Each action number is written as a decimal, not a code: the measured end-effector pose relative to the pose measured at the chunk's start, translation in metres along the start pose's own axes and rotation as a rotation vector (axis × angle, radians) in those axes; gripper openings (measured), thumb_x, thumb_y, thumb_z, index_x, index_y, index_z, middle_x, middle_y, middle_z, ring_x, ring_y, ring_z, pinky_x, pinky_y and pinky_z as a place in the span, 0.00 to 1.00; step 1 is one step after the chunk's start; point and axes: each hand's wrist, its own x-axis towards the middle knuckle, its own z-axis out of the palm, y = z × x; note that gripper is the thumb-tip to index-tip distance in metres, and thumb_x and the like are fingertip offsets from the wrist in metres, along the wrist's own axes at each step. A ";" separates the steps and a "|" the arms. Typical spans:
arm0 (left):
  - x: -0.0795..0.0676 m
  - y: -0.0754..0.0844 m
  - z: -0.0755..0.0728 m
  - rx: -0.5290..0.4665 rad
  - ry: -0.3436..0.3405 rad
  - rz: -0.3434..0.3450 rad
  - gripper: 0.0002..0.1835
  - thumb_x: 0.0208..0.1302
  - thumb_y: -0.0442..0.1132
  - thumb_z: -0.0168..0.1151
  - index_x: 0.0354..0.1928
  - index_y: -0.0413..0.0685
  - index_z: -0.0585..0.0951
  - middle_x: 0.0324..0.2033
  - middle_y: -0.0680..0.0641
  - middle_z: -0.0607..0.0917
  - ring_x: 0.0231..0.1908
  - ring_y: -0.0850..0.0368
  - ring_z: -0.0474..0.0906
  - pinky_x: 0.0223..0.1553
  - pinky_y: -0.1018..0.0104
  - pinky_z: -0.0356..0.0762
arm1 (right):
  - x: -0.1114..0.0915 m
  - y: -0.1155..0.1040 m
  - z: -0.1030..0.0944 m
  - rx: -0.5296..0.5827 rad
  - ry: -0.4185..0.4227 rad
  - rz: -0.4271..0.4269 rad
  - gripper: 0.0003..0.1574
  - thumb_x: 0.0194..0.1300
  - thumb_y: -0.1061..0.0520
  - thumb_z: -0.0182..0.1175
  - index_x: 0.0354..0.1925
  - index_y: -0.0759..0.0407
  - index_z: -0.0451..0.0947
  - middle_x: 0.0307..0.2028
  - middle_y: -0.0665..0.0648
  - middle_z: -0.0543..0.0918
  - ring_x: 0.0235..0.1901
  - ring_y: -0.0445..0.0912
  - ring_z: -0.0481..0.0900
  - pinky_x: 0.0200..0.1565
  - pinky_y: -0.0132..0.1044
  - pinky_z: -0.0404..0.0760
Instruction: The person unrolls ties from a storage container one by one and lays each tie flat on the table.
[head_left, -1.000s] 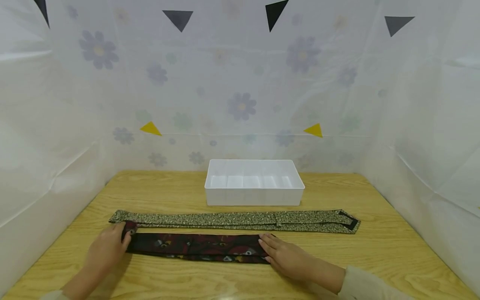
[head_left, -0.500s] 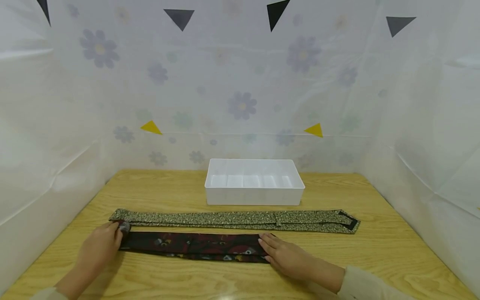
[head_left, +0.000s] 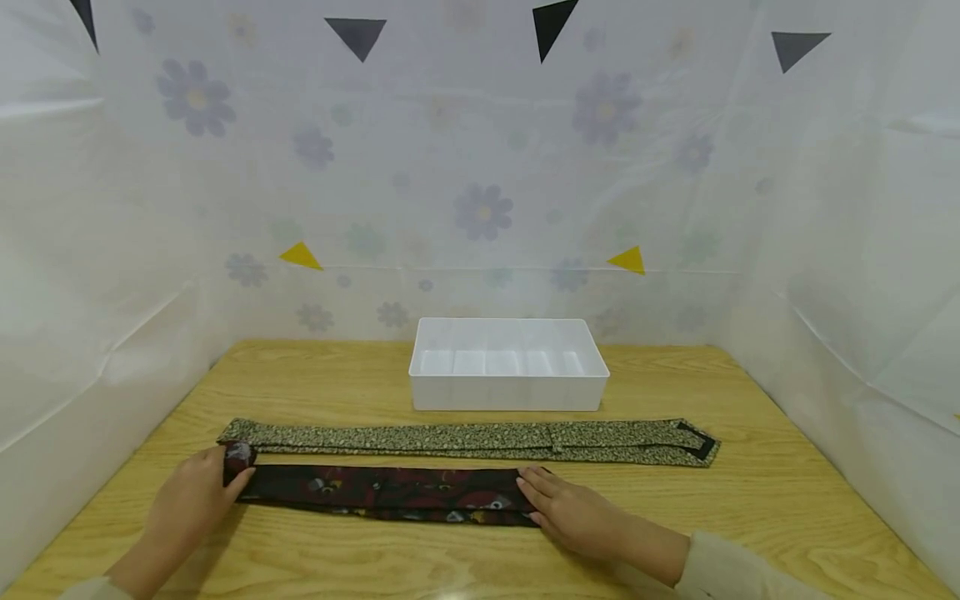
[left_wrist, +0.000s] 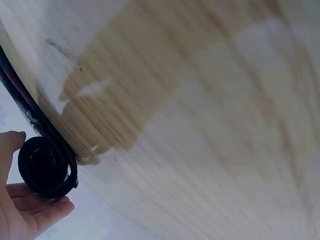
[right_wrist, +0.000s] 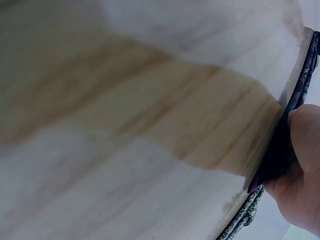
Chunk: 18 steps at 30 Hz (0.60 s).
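Observation:
A dark necktie with red and multicoloured figures (head_left: pixel 420 492) lies lengthwise on the table, its left end wound into a roll (head_left: pixel 238 460). My left hand (head_left: pixel 187 492) grips this roll, thumb on the near side and fingers round the far side; the left wrist view shows the coil (left_wrist: pixel 46 167) end-on between thumb and fingers. At the tie's right end my right hand (head_left: pixel 573 512) presses down with straight fingers, covering part of that end. Just beyond lies a green-and-cream patterned necktie (head_left: pixel 450 437), stretched out flat, its black-lined tip (head_left: pixel 701 446) to the right.
Behind both ties stands a white box (head_left: pixel 510 393) with several compartments. The wooden table (head_left: pixel 322 383) is enclosed by white sheeting (head_left: pixel 97 275) at the sides and a flower-printed backdrop (head_left: pixel 405 225) behind.
My left hand and the roll have moved a little to the left, and the flat dark stretch now reaches further left. The right hand and the green-and-cream tie keep their places.

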 end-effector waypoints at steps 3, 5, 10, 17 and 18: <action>0.001 -0.001 0.000 0.003 -0.035 -0.022 0.22 0.48 0.37 0.70 0.29 0.20 0.73 0.21 0.30 0.78 0.19 0.38 0.76 0.16 0.53 0.74 | 0.000 0.000 0.000 -0.004 -0.001 0.002 0.28 0.72 0.53 0.45 0.63 0.67 0.65 0.64 0.66 0.67 0.63 0.57 0.67 0.58 0.46 0.75; 0.001 -0.002 -0.001 0.002 -0.070 -0.045 0.22 0.51 0.38 0.68 0.29 0.20 0.73 0.21 0.29 0.78 0.20 0.37 0.76 0.17 0.53 0.75 | 0.000 0.000 0.000 -0.005 -0.004 0.003 0.28 0.72 0.53 0.45 0.63 0.67 0.65 0.64 0.66 0.67 0.63 0.57 0.67 0.58 0.46 0.75; 0.003 -0.005 -0.004 -0.006 -0.139 -0.090 0.21 0.57 0.37 0.62 0.32 0.17 0.72 0.24 0.27 0.77 0.24 0.32 0.76 0.21 0.48 0.76 | 0.000 0.000 0.000 -0.011 -0.004 -0.002 0.28 0.72 0.53 0.45 0.63 0.67 0.65 0.64 0.66 0.67 0.63 0.57 0.66 0.57 0.46 0.75; 0.002 -0.008 -0.010 -0.018 -0.139 -0.115 0.19 0.59 0.35 0.57 0.36 0.16 0.72 0.26 0.25 0.76 0.26 0.31 0.76 0.22 0.46 0.76 | 0.000 0.000 -0.001 -0.005 0.009 -0.018 0.27 0.72 0.53 0.45 0.63 0.68 0.65 0.64 0.67 0.67 0.63 0.58 0.67 0.57 0.46 0.75; 0.002 -0.009 -0.011 -0.021 -0.136 -0.116 0.19 0.59 0.35 0.56 0.37 0.16 0.72 0.26 0.25 0.76 0.26 0.30 0.76 0.23 0.45 0.76 | -0.001 0.000 -0.001 -0.004 0.008 -0.017 0.27 0.72 0.53 0.45 0.63 0.67 0.65 0.64 0.67 0.67 0.63 0.58 0.67 0.57 0.46 0.75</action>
